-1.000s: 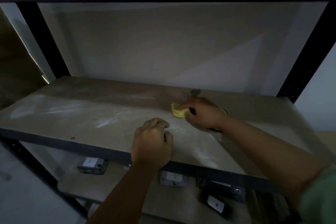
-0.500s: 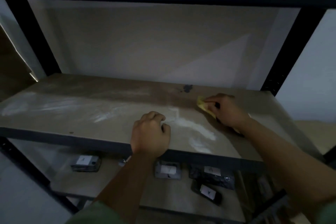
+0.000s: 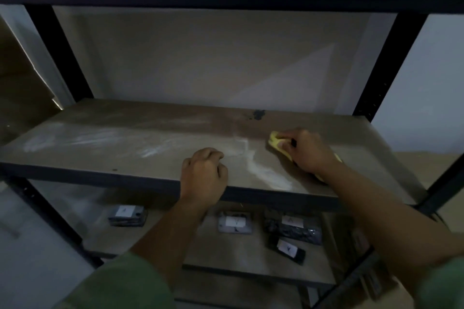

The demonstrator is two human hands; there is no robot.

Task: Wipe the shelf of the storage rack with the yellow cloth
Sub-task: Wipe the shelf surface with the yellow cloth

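Note:
The dusty brown shelf (image 3: 130,143) of the dark metal storage rack fills the middle of the view, streaked with pale dust. My right hand (image 3: 305,152) presses the yellow cloth (image 3: 275,142) flat on the shelf at the right. Most of the cloth is hidden under my palm. My left hand (image 3: 204,175) is curled into a loose fist and rests on the shelf's front edge near the middle. It holds nothing.
A dark stain (image 3: 258,114) marks the shelf near the back wall. Black rack posts (image 3: 391,63) stand at both sides. On the lower shelf (image 3: 233,253) lie several dark packets with white labels (image 3: 128,214). A heap of pale dust (image 3: 266,175) sits between my hands.
My right hand has swept the yellow cloth from the middle of the shelf toward the right, leaving a pale dust trail. My left hand has stayed on the front edge.

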